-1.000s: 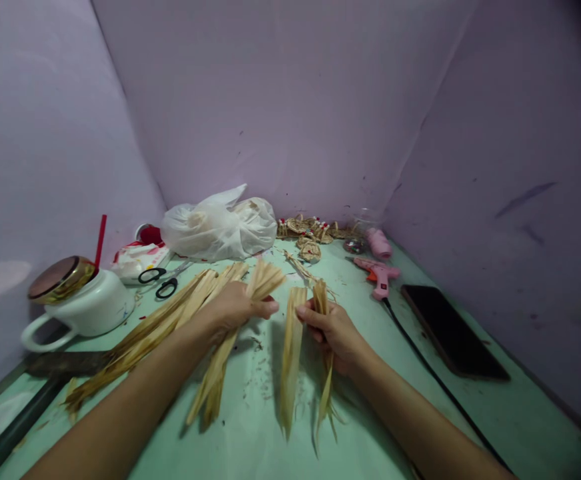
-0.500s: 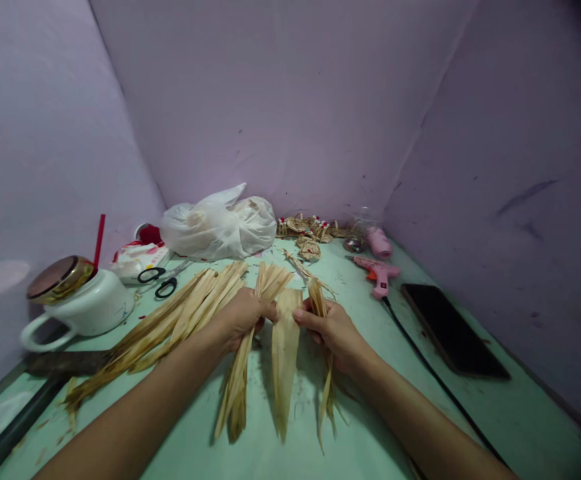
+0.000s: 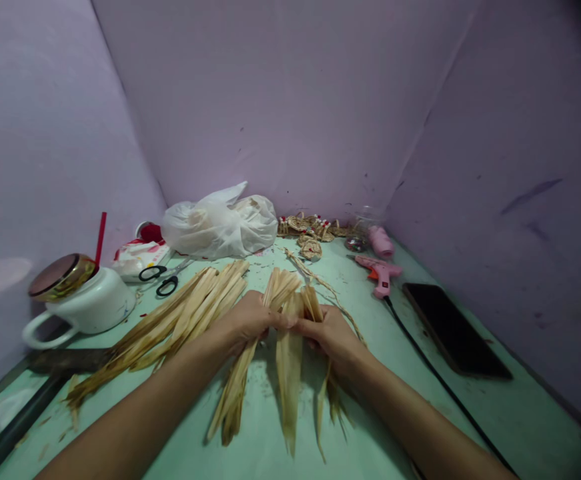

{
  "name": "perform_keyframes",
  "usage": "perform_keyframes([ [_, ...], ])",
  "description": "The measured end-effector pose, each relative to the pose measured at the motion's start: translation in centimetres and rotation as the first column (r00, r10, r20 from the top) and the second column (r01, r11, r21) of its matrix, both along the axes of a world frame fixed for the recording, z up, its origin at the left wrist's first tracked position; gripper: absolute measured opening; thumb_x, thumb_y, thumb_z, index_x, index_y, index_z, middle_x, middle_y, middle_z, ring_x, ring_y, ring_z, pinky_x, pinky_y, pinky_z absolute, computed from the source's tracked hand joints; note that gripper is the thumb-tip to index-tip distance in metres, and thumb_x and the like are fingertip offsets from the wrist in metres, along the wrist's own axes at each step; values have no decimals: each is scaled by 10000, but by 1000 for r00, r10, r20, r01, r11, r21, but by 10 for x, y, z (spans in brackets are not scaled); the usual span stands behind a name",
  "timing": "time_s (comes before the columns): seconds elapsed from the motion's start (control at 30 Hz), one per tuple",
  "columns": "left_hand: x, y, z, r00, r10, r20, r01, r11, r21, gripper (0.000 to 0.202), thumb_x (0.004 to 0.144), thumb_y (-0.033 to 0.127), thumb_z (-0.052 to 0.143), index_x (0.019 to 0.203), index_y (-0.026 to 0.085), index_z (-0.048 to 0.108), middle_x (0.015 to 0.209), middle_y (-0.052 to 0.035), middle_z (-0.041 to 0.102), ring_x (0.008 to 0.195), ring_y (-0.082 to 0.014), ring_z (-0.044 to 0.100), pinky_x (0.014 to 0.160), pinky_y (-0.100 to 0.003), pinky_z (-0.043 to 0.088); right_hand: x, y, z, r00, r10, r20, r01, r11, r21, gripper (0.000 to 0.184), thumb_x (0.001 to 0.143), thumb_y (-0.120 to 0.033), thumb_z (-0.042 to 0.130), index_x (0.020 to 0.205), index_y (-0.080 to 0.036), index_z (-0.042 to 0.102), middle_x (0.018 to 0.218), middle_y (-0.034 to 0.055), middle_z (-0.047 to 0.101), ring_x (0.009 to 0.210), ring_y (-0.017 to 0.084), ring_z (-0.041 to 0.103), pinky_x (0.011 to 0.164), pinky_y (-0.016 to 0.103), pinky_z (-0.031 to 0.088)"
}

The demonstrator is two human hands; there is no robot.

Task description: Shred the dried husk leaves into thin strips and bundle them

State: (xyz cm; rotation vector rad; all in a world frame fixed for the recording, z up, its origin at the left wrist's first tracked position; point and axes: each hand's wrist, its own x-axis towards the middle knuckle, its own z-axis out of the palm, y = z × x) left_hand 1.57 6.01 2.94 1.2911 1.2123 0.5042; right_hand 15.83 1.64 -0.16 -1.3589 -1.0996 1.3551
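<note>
Fingers of the left hand (image 3: 249, 320) clasped a strip bundle (image 3: 234, 397), while those of the right hand (image 3: 338, 337) held a smaller bunch (image 3: 312, 303). Between the fingertips hung a broad pale strip (image 3: 289, 390), apparently pinched by both thumbs.

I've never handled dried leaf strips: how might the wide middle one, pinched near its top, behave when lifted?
The wide strip is probably light, since it looks thin and papery. It seems fairly stiff lengthwise, running nearly straight below its pinched top. It may split lengthwise, as the bundle to its right has frayed ends.
</note>
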Motion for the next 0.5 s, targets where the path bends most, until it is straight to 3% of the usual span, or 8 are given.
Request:
perform_keyframes([
  [0.17,1,-2,4,989,19,-146,-1,993,119,112,520,175,635,548,140,533,429,50,427,399,-78,365,387,-216,252,-6,-3,3,991,6,132,-11,999,39,148,598,-233,570,505,-172,472,432,-64,364,414,59,291,412,211,207],
  [0.27,3,-5,2,993,20,-118,-1,987,158,86,519,162,626,559,124,560,463,42,440,451,-84,383,434,-215,279,-8,-4,3,991,-7,132,2,999,37,115,608,-222,535,524,-166,480,458,-55,398,436,65,323,425,206,232],
  [0.4,5,-9,-3,996,-17,90,11,998,68,143,545,228,619,550,149,499,427,68,366,402,-58,293,409,-209,222,-6,-3,2,995,32,-99,-33,999,-14,100,584,-241,564,604,-157,512,501,-48,450,443,65,359,430,194,270],
  [0.5,5,-8,-3,977,-64,205,61,998,24,231,540,295,652,570,164,465,409,85,343,367,-43,242,377,-204,171,-2,-1,1,950,61,-308,-88,993,-76,123,548,-241,572,570,-159,482,456,-64,407,391,42,299,383,174,221],
])
